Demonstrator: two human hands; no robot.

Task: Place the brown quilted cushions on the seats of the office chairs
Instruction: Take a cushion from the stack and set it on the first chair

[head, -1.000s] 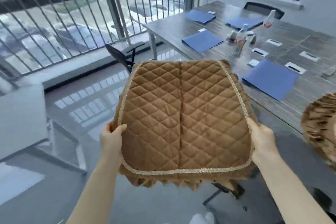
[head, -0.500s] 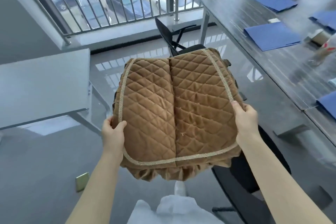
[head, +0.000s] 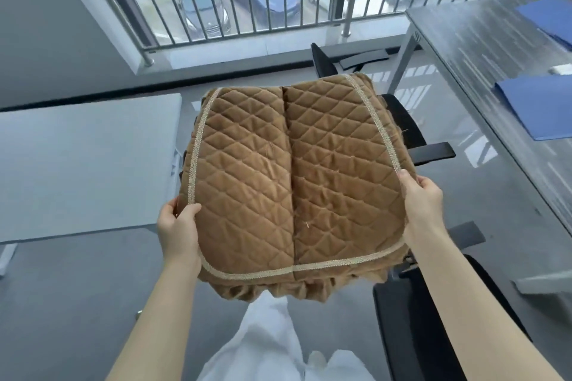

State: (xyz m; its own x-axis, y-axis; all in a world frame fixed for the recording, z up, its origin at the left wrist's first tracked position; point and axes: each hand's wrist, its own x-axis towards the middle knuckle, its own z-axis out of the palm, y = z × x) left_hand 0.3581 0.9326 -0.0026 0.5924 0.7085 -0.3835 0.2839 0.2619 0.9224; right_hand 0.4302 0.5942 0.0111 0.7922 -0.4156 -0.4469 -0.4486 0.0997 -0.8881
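2 hands hold 1 brown quilted cushion (head: 294, 182) in front of you, above the floor and clear of any seat. Your left hand (head: 179, 232) closes on the cushion's near-left corner: the thumb lies on the quilted top beside the pale braid trim (head: 195, 151), and the fingers curl under the edge, out of view. Your right hand (head: 422, 198) closes on the right edge, thumb on top at the trim, fingers wrapped under the ruffled border. Both grips are pinched tight on the fabric, with no gap visible.

The cushion is tilted, its far edge higher than its near edge, with a centre seam running away from you. An office chair (head: 402, 124) stands behind and partly under its far-right side. A second black chair seat (head: 411, 325) sits below your right forearm. The grey table (head: 483, 49) with 1 blue folder (head: 535, 105) stands to the right.
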